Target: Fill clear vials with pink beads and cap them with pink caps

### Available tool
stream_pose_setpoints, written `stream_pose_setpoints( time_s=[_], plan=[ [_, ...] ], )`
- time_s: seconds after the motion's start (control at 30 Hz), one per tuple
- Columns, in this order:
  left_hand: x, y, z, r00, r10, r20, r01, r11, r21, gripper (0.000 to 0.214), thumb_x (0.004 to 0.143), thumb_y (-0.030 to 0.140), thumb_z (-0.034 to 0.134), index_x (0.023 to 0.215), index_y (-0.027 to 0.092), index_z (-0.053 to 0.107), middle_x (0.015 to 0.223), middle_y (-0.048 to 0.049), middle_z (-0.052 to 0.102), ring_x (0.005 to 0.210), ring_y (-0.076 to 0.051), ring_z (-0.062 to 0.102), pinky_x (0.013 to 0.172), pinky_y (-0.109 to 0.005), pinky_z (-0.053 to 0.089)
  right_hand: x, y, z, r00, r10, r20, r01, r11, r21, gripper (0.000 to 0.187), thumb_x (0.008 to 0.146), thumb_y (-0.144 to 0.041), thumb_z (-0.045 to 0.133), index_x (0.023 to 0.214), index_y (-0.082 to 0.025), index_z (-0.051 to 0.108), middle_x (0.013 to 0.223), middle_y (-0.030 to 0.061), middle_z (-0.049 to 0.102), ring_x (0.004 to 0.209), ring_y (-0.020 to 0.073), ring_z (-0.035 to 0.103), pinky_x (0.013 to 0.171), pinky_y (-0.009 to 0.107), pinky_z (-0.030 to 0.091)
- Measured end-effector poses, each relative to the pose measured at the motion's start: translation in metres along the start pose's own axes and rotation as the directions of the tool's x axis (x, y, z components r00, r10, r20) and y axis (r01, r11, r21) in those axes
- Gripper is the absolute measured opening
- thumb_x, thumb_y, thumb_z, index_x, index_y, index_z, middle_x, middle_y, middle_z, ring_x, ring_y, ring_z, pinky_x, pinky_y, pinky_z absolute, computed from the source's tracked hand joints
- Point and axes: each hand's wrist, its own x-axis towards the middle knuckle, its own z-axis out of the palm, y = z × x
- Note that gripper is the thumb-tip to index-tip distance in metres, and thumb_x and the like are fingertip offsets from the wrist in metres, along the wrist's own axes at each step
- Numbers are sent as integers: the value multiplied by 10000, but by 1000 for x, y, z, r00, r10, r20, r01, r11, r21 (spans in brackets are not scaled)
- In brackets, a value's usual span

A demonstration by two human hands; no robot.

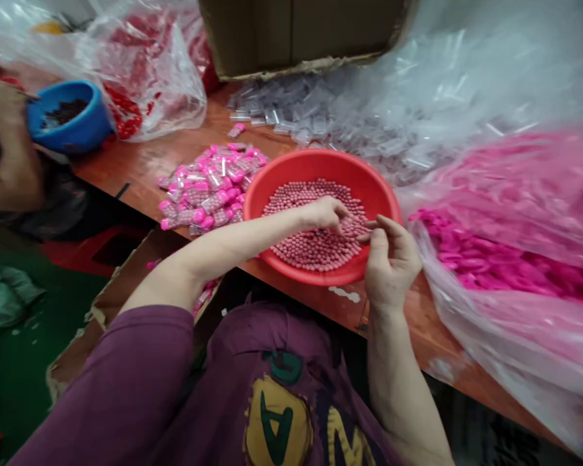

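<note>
A red plastic bowl (320, 278) on the table holds a bed of small pink beads (311, 249). My left hand (326, 213) reaches over the bowl, its fingers curled down at the beads; what lies between them, if anything, is hidden. At the bowl's right rim is my right hand (391, 255), thumb and fingers drawn together and pointing at the left hand. Anything small in that pinch is too blurred to name. Left of the bowl lies a heap of small clear containers with pink caps (211, 184), filled with pale pink contents.
Clear empty containers (315, 107) are piled behind the bowl, under a cardboard box (301, 32). A plastic bag of bright pink caps (476, 259) lies right. At far left, a co-worker's arm (14, 136) is beside a blue bowl (85, 120) and a bag of red pieces (140, 71).
</note>
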Motion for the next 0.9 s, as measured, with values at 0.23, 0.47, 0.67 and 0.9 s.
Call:
stream_pose_setpoints(
  time_s=[0.23, 0.47, 0.67, 0.9],
  plan=[
    [-69, 15, -14, 986, -166, 19, 143, 782, -607, 221, 879, 80, 816, 1089, 146, 805, 1046, -69, 801, 909, -138, 734, 868, -318, 605, 10, -6, -7, 991, 44, 128, -57, 993, 102, 242, 1051, -364, 622, 1200, -259, 782, 1107, 57, 827, 813, 181, 770, 827, 382, 665],
    [-92, 15, 8, 995, -76, 57, 92, 617, -781, 232, 910, 21, 680, 1067, 149, 794, 1064, -76, 805, 922, -139, 736, 844, -300, 607, 24, -20, -12, 928, -162, 337, 191, 980, -55, 334, 1053, -253, 542, 1265, -272, 799, 1270, 115, 780, 1154, 285, 785, 1051, 505, 662],
    [-102, 14, 15, 996, -83, 13, 69, 709, -701, 287, 880, -6, 616, 996, 140, 833, 925, -37, 764, 760, -93, 638, 763, -254, 519, 34, -28, -27, 785, -105, 610, 271, 945, -186, 364, 986, -242, 580, 1258, -293, 817, 1279, 108, 760, 1204, 300, 747, 1109, 528, 628],
    [-109, 12, 17, 989, -149, -9, 123, 847, -517, 399, 877, 18, 565, 1068, 164, 884, 933, -42, 795, 898, -136, 726, 887, -278, 584, 41, -27, -30, 703, 29, 711, 94, 987, -133, 179, 965, -363, 754, 1108, -279, 824, 1000, 35, 837, 870, 237, 748, 897, 431, 668]
  ],
)
